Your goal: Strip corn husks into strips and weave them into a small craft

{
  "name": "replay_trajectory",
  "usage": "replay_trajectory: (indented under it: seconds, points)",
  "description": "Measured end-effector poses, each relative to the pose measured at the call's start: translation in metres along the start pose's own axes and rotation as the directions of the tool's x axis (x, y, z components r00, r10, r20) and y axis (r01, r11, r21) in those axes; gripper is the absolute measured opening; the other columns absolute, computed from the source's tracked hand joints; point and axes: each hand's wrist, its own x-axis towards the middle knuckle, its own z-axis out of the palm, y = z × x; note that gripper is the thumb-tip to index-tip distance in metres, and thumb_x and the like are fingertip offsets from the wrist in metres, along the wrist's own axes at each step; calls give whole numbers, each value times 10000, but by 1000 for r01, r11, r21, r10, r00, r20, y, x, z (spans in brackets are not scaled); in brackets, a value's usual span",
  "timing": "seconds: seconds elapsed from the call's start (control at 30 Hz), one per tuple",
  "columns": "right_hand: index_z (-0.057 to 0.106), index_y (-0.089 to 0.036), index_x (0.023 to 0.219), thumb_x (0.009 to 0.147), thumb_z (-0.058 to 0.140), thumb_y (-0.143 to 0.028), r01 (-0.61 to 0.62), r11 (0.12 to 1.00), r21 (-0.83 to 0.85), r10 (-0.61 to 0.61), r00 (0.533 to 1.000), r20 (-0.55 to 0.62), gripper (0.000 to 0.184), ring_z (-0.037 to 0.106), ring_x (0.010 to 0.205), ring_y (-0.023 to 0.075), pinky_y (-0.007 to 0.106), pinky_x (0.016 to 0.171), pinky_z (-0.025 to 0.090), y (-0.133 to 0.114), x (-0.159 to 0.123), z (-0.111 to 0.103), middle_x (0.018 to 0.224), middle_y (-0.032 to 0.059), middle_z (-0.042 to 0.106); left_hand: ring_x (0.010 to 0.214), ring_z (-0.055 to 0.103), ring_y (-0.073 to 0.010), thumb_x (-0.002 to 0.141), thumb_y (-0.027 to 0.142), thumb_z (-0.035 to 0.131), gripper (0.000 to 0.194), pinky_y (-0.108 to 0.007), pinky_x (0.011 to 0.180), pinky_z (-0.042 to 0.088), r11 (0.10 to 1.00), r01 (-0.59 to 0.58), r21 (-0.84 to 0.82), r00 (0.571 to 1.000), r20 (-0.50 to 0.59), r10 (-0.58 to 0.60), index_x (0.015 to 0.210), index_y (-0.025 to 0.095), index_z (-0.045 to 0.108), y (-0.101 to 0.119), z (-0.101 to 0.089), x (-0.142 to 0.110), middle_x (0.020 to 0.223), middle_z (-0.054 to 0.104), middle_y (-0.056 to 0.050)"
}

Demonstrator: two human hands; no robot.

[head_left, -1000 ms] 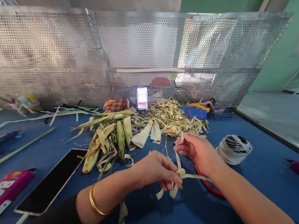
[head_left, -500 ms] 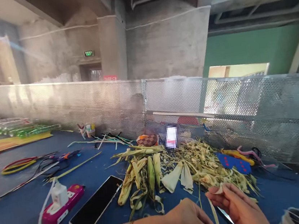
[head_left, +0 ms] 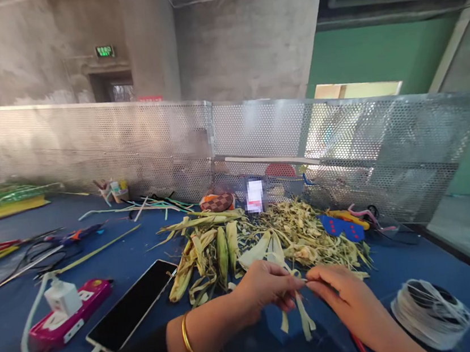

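My left hand (head_left: 269,286), with a gold bangle at its wrist, pinches pale corn husk strips (head_left: 305,318) that hang below its fingers. Facing it, my right hand (head_left: 339,291) has thumb and forefinger closed on a thin end of the husk; the tips of both hands nearly touch. A red handle-like piece (head_left: 361,349) shows partly from under my right forearm. Just beyond the hands lie wide pale husk leaves (head_left: 255,252), greenish whole husks (head_left: 222,252) and a heap of dry shredded husk (head_left: 306,236).
A spool of white cord (head_left: 432,314) stands at the right. On the left lie a phone (head_left: 133,305) on a cable and a pink power strip (head_left: 70,316) with a white charger. A perforated metal screen (head_left: 150,146) runs along the back, with a checkered pouch (head_left: 217,202) before it.
My hands have risen and come together at the husk strips; before, they were lower and apart. The view has tilted down and turned right, bringing the cord spool fully into sight.
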Motion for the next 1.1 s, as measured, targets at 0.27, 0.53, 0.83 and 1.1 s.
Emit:
replay_trajectory:
  seconds: [0.27, 0.53, 0.83, 1.1]
  points:
    - [528, -209, 660, 905, 401, -347, -68, 997, 47, 60, 984, 166, 309, 537, 624, 167, 267, 599, 386, 9, 5, 10, 621, 8, 587, 412, 490, -71, 556, 382, 764, 291, -209, 456, 407, 994, -96, -57, 993, -80, 92, 532, 137, 609, -5, 2, 2, 465, 580, 16]
    - [606, -186, 682, 876, 450, -333, -130, 957, 258, 77, 976, 205, 290, 558, 608, 159, 262, 599, 429, 7, 5, 15, 609, -3, 613, 463, 504, -71, 529, 381, 793, 329, -208, 492, 420, 964, 48, -262, 991, 136, -12, 588, 140, 578, -8, 0, 2, 524, 594, 6]
    - [638, -211, 963, 889, 502, -272, 120, 991, -64, -135, 927, -349, 167, 586, 899, 216, 357, 787, 454, 0, -3, 8, 939, 78, 647, 586, 575, -97, 582, 334, 777, 280, -198, 503, 390, 960, 49, -276, 998, -31, -59, 668, 109, 635, -4, 0, 1, 635, 629, -18]
    - [620, -161, 1061, 932, 335, -100, 503, 672, -543, -618, 785, -38, 319, 530, 737, 172, 364, 779, 356, -22, -7, 20, 814, 57, 623, 591, 539, -88, 530, 233, 769, 231, -204, 578, 401, 932, 98, -349, 995, 4, -103, 693, 115, 654, -6, -3, 1, 672, 628, -16]
